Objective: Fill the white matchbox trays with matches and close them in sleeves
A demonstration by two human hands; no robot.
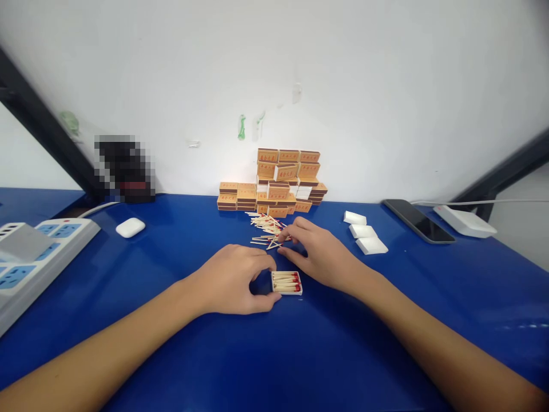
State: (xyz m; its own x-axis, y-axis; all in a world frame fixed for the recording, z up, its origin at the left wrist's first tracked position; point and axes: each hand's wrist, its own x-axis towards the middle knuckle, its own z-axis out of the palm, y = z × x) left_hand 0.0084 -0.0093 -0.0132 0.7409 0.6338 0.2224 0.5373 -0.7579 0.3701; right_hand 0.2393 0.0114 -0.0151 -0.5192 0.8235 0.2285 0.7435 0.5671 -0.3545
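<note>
A small white matchbox tray (287, 293) lies on the blue table, filled with red-headed matches whose heads point right. My left hand (235, 280) grips the tray's left end, the thumb at the near corner and the index finger at the far one. Just beyond it is a loose pile of matches (265, 224). At the near right side of that pile, my right hand (317, 249) has its thumb and curled fingers around a few matches; their fingertip ends are partly hidden.
Orange matchboxes (278, 191) stand stacked against the white wall. Several white trays (363, 231) lie at right, before a dark phone (418, 220) and a white box (465, 221). A white earbud case (130, 228) and a power strip (72, 236) are at left.
</note>
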